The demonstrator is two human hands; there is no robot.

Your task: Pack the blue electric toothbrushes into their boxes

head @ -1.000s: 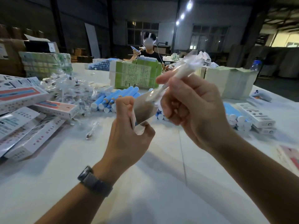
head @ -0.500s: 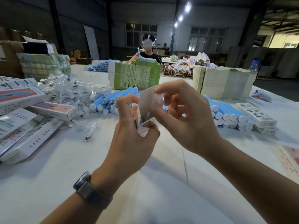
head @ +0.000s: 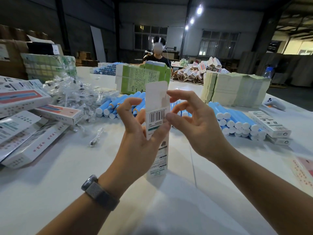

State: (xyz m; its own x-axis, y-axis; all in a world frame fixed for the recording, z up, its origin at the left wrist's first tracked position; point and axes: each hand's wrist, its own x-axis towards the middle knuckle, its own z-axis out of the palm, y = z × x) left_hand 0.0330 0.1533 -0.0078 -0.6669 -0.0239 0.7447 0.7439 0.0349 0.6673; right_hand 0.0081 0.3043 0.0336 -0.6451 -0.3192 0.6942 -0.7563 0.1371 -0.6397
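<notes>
Cardboard now stands where a bagged piece was being fed a second ago: the box [head: 156, 133] is upright on the bench [head: 67, 192], its top flap raised and its mouth still open. We hold it with our left hand [head: 137, 139], whose fingers and thumb wrap its upper part just below the barcode. Our right hand [head: 194, 122] has let go of the clear packet seen earlier; its fingers are loosely spread, the thumb tip touching the box's right edge near the barcode, gripping nothing. We judge the insert has gone inside, though the contents are hidden from view, and closing the flap looks like the next step.

Blue toothbrushes [head: 237, 119] lie stacked on the bench to the right, with a second heap [head: 118, 106] behind our left hand. Finished boxes [head: 57, 114] lie piled at the left and another pair [head: 269, 122] at the right. A heap of clear packets [head: 71, 94] sits behind the left pile.
</notes>
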